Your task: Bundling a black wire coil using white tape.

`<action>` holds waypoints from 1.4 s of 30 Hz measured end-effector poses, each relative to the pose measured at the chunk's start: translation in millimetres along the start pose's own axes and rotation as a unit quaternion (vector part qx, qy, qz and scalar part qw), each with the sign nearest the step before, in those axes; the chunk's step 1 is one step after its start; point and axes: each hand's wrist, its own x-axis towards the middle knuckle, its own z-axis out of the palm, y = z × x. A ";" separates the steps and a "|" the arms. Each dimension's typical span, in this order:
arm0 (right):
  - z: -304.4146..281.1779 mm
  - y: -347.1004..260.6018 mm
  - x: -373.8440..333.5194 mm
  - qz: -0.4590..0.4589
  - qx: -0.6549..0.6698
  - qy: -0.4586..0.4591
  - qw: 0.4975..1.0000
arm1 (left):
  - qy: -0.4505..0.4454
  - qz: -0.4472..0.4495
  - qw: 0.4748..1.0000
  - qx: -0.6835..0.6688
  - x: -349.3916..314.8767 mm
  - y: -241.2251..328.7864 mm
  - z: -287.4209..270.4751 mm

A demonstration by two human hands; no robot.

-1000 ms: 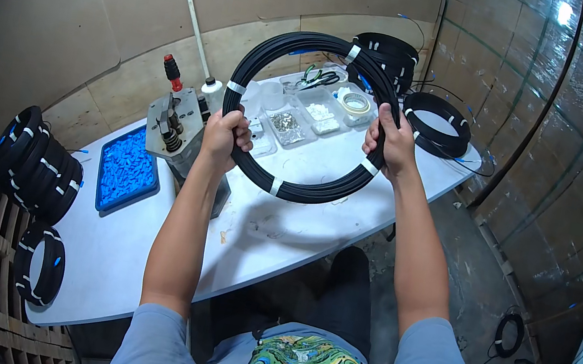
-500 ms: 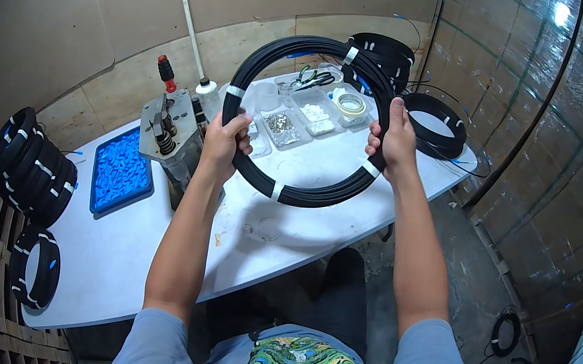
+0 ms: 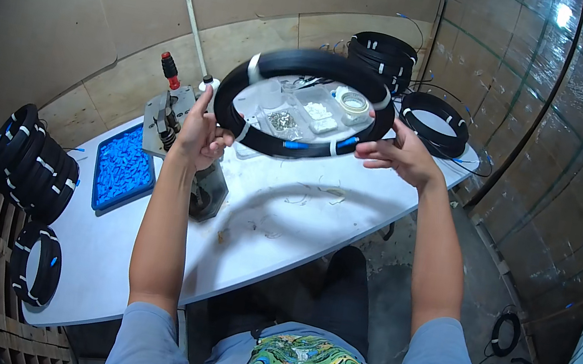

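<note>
A coil of black cable [image 3: 304, 67], bound with white tape bands, is held tilted above the table; its far side is smeared by motion. Two blue connectors [image 3: 296, 146] show on its near side. My left hand [image 3: 200, 136] holds the coil's left edge, thumb up and fingers curled below. At the right edge, my right hand [image 3: 406, 158] has the coil loosely between thumb and fingers, with the fingers fairly straight. Beyond and below the ring lie clear trays of small metal parts [image 3: 282, 123] and white parts [image 3: 319, 115], beside a tape roll [image 3: 353, 102].
On the white table [image 3: 285, 216], a bench press with a red-handled tool [image 3: 169, 69] stands left, near a blue tray [image 3: 98, 199] of blue pieces. More cable coils stand at far left [image 3: 37, 164], at the back [image 3: 382, 54] and at right [image 3: 435, 141]. Wrapped cartons [image 3: 508, 103] line the right.
The coil has swung from facing me upright to a flatter tilt, bringing blue connectors into view. Both hands have loosened and turned, with my right fingers now straighter.
</note>
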 end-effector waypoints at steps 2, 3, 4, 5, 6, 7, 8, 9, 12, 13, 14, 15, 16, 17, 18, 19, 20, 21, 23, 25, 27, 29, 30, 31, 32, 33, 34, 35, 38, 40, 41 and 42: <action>11.0 -18.7 5.5 0.056 -0.136 0.077 0.986 | -0.019 0.018 1.000 0.012 -11.7 1.8 12.5; 11.5 -22.6 10.4 0.110 -0.270 0.152 0.945 | -0.017 0.017 1.000 0.012 -13.0 0.3 12.2; -5.6 4.2 18.1 -0.030 -0.296 0.231 0.926 | -0.001 0.023 0.990 0.138 -11.5 0.2 16.8; -5.3 6.0 21.4 -0.033 -0.295 0.226 0.928 | 0.028 0.030 0.964 0.262 -14.3 0.6 14.0; -4.8 7.3 24.5 -0.013 -0.324 0.240 0.915 | 0.035 -0.013 0.949 0.312 -8.6 1.2 -2.9; -8.1 8.9 25.3 0.010 -0.356 0.258 0.898 | 0.034 -0.012 0.950 0.312 -7.7 1.1 1.1; -10.5 16.8 27.7 0.004 -0.327 0.274 0.905 | 0.066 -0.002 0.921 0.384 -7.2 -0.3 7.0; -7.4 26.6 30.1 -0.068 -0.265 0.310 0.910 | 0.098 0.009 0.886 0.453 -5.9 -1.4 13.5; 15.9 28.7 38.5 -0.021 0.038 0.331 0.943 | 0.130 0.119 0.935 0.306 6.7 -28.6 27.2; 24.7 21.3 35.4 -0.019 0.086 0.301 0.949 | 0.152 0.220 0.952 0.146 10.8 -41.9 36.6; 28.4 16.2 31.4 -0.017 0.133 0.275 0.952 | 0.172 0.171 0.970 -0.024 2.2 -39.0 64.9; 32.5 15.4 30.5 -0.016 0.132 0.278 0.951 | 0.199 0.164 0.965 -0.037 4.5 -39.9 69.6; 39.4 13.6 30.4 -0.032 0.066 0.291 0.954 | 0.193 0.169 0.966 0.002 7.1 -41.5 63.6; 43.0 12.5 30.2 -0.048 -0.001 0.302 0.952 | 0.187 0.174 0.966 0.040 9.1 -42.7 58.2; 42.6 12.0 31.4 -0.033 0.011 0.303 0.952 | 0.187 0.174 0.966 0.040 12.0 -45.8 54.9; 42.2 13.9 30.9 -0.032 0.010 0.306 0.952 | 0.208 0.173 0.962 0.031 12.1 -46.1 57.7; 42.2 15.7 30.5 -0.037 0.004 0.310 0.950 | 0.229 0.173 0.958 0.022 12.1 -46.1 60.1; 42.7 17.3 30.2 -0.042 -0.002 0.314 0.948 | 0.228 0.171 0.958 0.022 12.6 -45.3 61.9; 48.5 15.3 29.8 -0.037 0.001 0.320 0.947 | 0.240 0.187 0.952 0.033 10.6 -42.6 62.6; 48.4 15.2 29.7 -0.032 0.005 0.327 0.945 | 0.236 0.189 0.952 0.038 9.6 -43.4 62.2; 37.5 14.7 29.1 -0.035 -0.001 0.288 0.957 | 0.231 0.192 0.953 0.044 7.9 -44.6 61.1; 29.4 4.8 28.2 -0.035 0.006 0.273 0.961 | 0.184 0.195 0.963 0.027 7.5 -46.4 59.6; 24.2 -0.5 30.0 -0.038 -0.007 0.258 0.965 | 0.151 0.202 0.967 0.034 7.8 -45.2 54.2; 18.8 -8.8 29.2 -0.039 -0.022 0.248 0.968 | 0.147 0.200 0.968 0.034 8.5 -40.9 54.7; 17.7 -22.3 28.4 -0.036 -0.041 0.230 0.972 | 0.113 0.228 0.965 0.064 6.2 -31.3 56.7; 10.8 -28.9 29.6 -0.056 -0.057 0.188 0.979 | 0.079 0.256 0.959 0.093 6.7 -22.3 57.0; 5.7 -37.3 31.7 -0.055 -0.077 0.161 0.982 | 0.039 0.266 0.954 0.133 11.6 -11.7 53.4; 4.3 -45.9 34.0 -0.053 -0.097 0.132 0.985 | 0.040 0.266 0.954 0.134 10.9 -0.8 58.5; 13.6 -74.3 38.0 -0.016 -0.226 0.085 0.970 | 0.009 0.211 0.929 0.304 13.4 19.2 74.3; 18.2 -87.3 46.3 -0.023 -0.271 0.049 0.961 | 0.017 0.192 0.928 0.319 17.8 15.2 75.4; 17.2 -92.1 50.2 -0.029 -0.317 0.013 0.948 | 0.024 0.173 0.927 0.332 20.8 12.3 77.0; 11.7 -87.0 56.8 -0.048 -0.322 0.009 0.945 | 0.044 0.172 0.943 0.280 21.6 6.0 78.6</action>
